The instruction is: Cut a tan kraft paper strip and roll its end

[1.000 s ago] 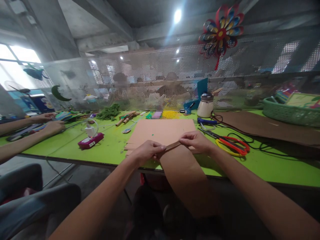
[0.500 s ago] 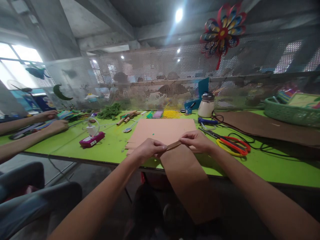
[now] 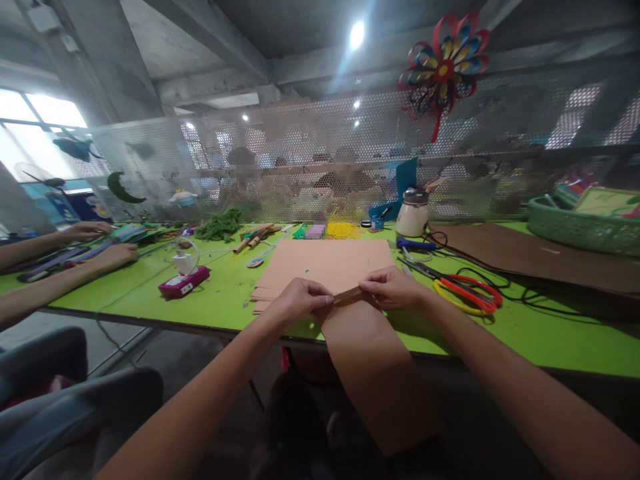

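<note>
A long sheet of brown paper (image 3: 367,353) hangs over the front edge of the green table, its upper end rolled or folded into a narrow strip. My left hand (image 3: 303,298) pinches the left end of that strip between thumb and fingers. At the right end, my right hand (image 3: 393,287) grips it the same way. Behind both hands lies a stack of light tan paper sheets (image 3: 335,257). Scissors (image 3: 465,291) with red and yellow handles rest to the right of my right hand, near a blue-handled tool (image 3: 416,245).
A purple power strip (image 3: 184,283) sits on the left of the green table (image 3: 230,293). At the back stand a pale jar (image 3: 413,215) and green craft material (image 3: 219,225). Brown sheets (image 3: 525,257) and a green basket (image 3: 583,227) occupy the right. Another person's hands (image 3: 117,255) work far left.
Both hands keep their pinch on the strip, shifting only very slightly. The brown paper hangs almost as before, and the whole view has tilted a little.
</note>
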Available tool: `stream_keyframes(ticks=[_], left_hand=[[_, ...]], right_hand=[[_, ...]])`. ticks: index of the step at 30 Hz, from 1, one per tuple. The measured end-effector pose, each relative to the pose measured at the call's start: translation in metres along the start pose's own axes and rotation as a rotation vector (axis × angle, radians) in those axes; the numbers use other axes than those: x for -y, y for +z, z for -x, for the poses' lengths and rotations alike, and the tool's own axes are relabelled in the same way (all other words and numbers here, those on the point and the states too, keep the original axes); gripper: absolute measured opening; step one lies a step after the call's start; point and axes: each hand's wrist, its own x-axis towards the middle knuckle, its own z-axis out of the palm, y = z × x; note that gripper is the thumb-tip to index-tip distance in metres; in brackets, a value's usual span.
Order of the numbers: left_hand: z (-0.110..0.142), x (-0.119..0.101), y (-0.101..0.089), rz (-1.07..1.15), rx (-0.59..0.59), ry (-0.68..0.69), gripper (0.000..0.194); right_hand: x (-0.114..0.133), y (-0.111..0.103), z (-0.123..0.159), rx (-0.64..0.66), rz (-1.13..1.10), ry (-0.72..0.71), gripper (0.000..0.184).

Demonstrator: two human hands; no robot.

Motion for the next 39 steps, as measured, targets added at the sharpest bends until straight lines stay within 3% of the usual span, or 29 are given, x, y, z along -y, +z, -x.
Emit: stream_keyframes(ticks=[11,15,21,25,30,39], left_hand=[[-0.001,0.0,-0.001,-0.279,-0.082,0.145,0.029],[0.001,-0.002,-0.001,-0.315,-0.066,0.159,0.029],[-0.004,-0.021,0.0,-0.318,0.121,0.132,0.034],[-0.013,-0.024,0.002,-0.294,0.105,0.106,0.034],[-0.017,-0.012,0.005,-0.342,0.056,0.117,0.031],[-0.008,-0.021,0.012,-0.513,0.048,0.268,0.031]], right_hand=[[0.005,-0.002,0.002,-0.116,0.084,-0.149,0.034],[0.004,-0.002,0.002,-0.102,0.118,-0.151,0.037],[0.003,-0.002,0.003,-0.085,0.149,-0.165,0.037],[0.004,-0.002,0.003,-0.102,0.134,-0.193,0.034],[0.007,0.003,0.006,0.007,0.126,-0.141,0.032],[0.014,0.009,0.007,0.001,0.265,-0.218,0.034]])
